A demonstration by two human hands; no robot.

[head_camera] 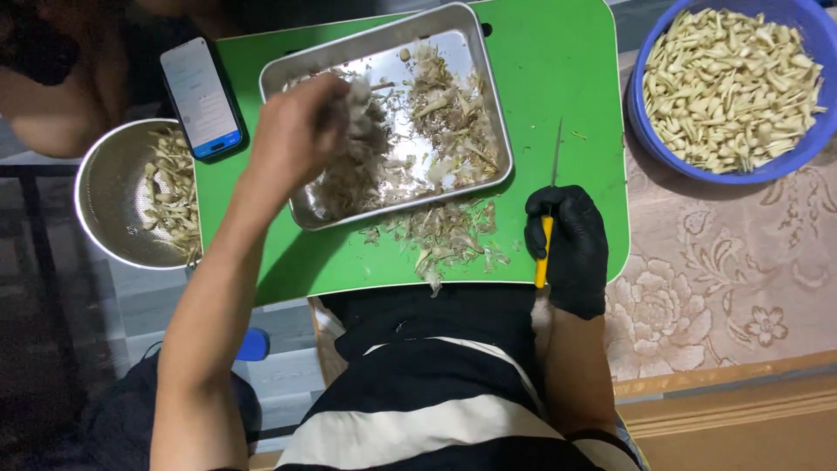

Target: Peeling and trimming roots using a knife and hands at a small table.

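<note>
Reaching over the metal tray [488, 105], the bare left hand [292, 135] has its fingers curled around a clump of pale peelings [366, 122], held just above the heap of scraps in the tray. The tray sits on a green board [558, 78] (more scraps [445, 235] have spilled onto the board at its near edge). Resting on the board to the right, the black-gloved right hand [568, 249] is closed around the yellow handle of a thin-bladed knife [547, 235], blade pointing away. A phone [200, 96] with a lit white screen lies at the board's left corner, beside a steel colander [109, 196] holding trimmed pieces. A blue bowl [815, 35] full of pale trimmed pieces stands far right.
</note>
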